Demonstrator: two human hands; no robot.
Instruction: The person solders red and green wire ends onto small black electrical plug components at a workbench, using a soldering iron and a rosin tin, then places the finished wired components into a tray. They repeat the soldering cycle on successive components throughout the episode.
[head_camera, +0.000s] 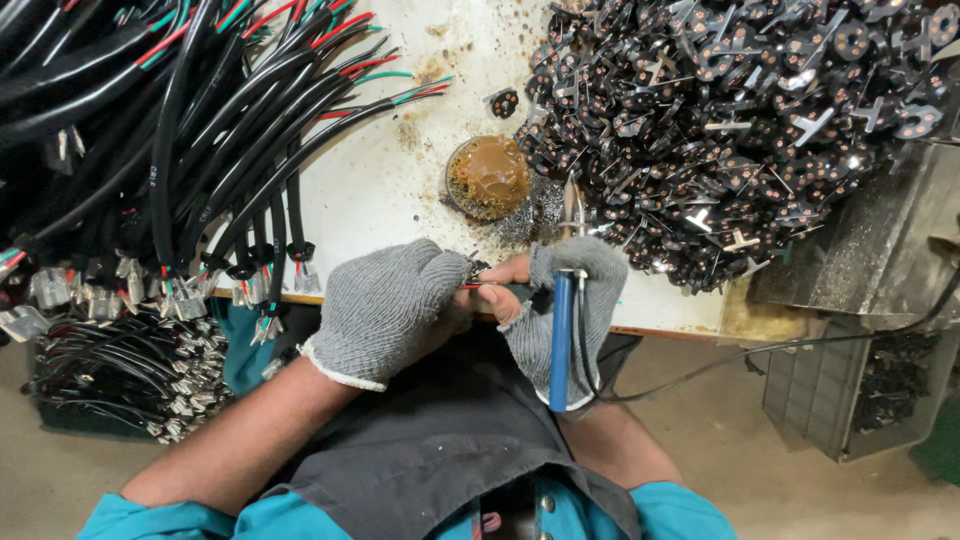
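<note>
Both gloved hands meet at the counter (380, 190) edge: the left hand (385, 310) pinches a small wired part (477, 272), touching the right hand (565, 300), which grips a blue-handled soldering iron (561, 340). Black cables (200, 130) lie left, a pile of black connectors (740, 130) right, over bare floor (760, 450).

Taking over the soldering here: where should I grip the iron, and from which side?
Take the soldering iron by its blue handle, from the right, as the right hand does. The handle runs toward the body; the metal tip points away, toward the brown flux tin.
</note>
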